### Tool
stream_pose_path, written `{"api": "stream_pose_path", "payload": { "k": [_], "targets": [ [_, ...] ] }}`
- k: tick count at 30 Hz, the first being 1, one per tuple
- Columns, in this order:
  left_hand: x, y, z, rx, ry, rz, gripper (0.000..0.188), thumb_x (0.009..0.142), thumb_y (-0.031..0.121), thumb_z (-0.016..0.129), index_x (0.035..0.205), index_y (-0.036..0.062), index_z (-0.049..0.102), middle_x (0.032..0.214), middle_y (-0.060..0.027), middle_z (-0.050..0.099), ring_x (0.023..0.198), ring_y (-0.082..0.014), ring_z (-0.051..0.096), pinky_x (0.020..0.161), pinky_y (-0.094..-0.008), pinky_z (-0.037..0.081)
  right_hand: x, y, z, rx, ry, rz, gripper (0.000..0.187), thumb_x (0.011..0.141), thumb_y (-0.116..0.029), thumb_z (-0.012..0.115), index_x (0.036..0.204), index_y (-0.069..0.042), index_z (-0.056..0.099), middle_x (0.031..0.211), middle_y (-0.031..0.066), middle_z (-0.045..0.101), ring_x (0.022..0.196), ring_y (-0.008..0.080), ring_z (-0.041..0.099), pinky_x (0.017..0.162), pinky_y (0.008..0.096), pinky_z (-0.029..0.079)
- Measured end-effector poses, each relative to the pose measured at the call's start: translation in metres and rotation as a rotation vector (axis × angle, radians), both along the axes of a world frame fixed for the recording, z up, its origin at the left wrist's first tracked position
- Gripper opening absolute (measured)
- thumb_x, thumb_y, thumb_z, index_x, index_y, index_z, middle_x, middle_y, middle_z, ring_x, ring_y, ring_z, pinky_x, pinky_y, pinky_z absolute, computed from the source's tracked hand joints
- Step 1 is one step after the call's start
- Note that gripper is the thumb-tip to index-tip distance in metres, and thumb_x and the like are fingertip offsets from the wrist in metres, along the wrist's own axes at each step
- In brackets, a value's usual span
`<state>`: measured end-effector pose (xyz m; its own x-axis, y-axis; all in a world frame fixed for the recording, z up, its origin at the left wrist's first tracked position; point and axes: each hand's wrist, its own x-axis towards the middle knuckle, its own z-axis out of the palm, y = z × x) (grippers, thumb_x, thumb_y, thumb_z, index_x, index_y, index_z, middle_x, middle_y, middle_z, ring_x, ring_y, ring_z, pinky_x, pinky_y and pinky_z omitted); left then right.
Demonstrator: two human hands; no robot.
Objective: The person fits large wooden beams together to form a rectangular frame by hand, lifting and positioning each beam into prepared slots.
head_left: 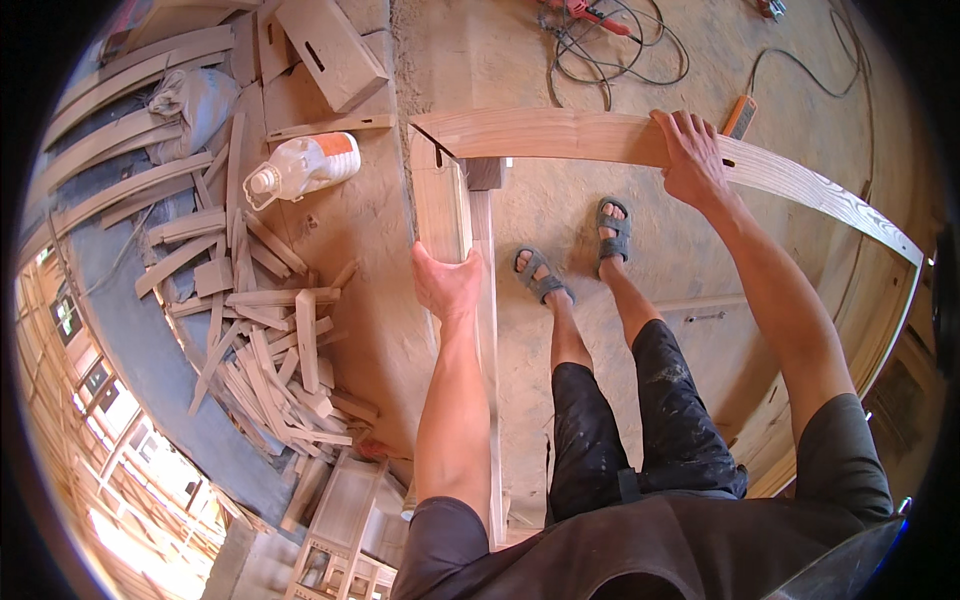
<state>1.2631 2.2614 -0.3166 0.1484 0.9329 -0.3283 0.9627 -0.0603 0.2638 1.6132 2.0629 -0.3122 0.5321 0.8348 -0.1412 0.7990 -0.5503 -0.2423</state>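
Two pale wooden boards meet at a corner ahead of me, with dark gaps showing at the joint. My left hand (447,283) is closed around the upright-running board (438,200), its thumb along the right edge. My right hand (692,155) grips the long cross board (560,135), fingers hooked over its far edge, close to a small dark slot. That board runs off to the right, where another long piece joins it. A dark block (487,173) sits under the boards by the corner.
Wood offcuts (265,370) are heaped at the left beside a plastic jug (303,170) with an orange label. A slotted wooden block (330,55) lies beyond it. A red power tool (590,12) and its black cord (640,75) rest on the far floor. A small wooden stool-like piece (345,520) stands lower left.
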Motion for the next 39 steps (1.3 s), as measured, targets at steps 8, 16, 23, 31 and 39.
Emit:
{"api": "stream_pose_path", "payload": {
  "k": [8,16,23,31,39],
  "targets": [
    [0.000,0.003,0.005,0.000,0.023,-0.004,0.082,0.068,0.035,0.088,0.131,0.0002,0.049,0.123,-0.0233,0.064,0.118,-0.0416,0.061,0.100,-0.0507,0.048,-0.001,-0.001,-0.010,0.020,-0.011,-0.034,0.074,0.065,0.011,0.064,0.135,-0.011,0.051,0.119,0.0143,0.058,0.119,0.0360,0.053,0.105,0.0470,0.038],
    [-0.005,0.003,-0.003,0.017,0.006,-0.019,0.076,0.066,0.036,0.087,0.124,0.0025,0.051,0.115,-0.0234,0.067,0.110,-0.0434,0.064,0.094,-0.0526,0.050,0.001,-0.001,-0.007,0.015,0.016,-0.028,0.073,0.065,0.011,0.064,0.134,-0.010,0.053,0.116,0.0141,0.060,0.118,0.0356,0.054,0.104,0.0472,0.039],
    [-0.002,0.004,-0.003,0.036,0.037,-0.011,0.075,0.066,0.035,0.086,0.124,0.0036,0.051,0.118,-0.0232,0.067,0.110,-0.0430,0.065,0.093,-0.0529,0.051,0.001,0.001,-0.003,0.027,0.017,0.008,0.069,0.064,0.010,0.064,0.130,-0.010,0.054,0.114,0.0149,0.060,0.115,0.0364,0.055,0.101,0.0478,0.040],
    [0.000,0.002,-0.001,0.040,0.033,-0.011,0.073,0.067,0.033,0.087,0.122,0.0025,0.050,0.114,-0.0225,0.066,0.110,-0.0422,0.064,0.095,-0.0519,0.050,0.003,-0.001,-0.003,-0.053,0.017,0.028,0.069,0.065,0.009,0.066,0.131,-0.006,0.053,0.120,0.0165,0.059,0.119,0.0372,0.054,0.103,0.0479,0.040],
    [0.000,-0.002,0.004,0.010,0.035,0.010,0.072,0.069,0.031,0.086,0.124,0.0027,0.049,0.121,-0.0232,0.062,0.118,-0.0420,0.060,0.099,-0.0516,0.048,-0.009,-0.001,-0.007,-0.018,-0.078,0.031,0.070,0.065,0.007,0.063,0.134,-0.005,0.050,0.118,0.0180,0.056,0.116,0.0387,0.053,0.100,0.0497,0.040]
  ]
}}
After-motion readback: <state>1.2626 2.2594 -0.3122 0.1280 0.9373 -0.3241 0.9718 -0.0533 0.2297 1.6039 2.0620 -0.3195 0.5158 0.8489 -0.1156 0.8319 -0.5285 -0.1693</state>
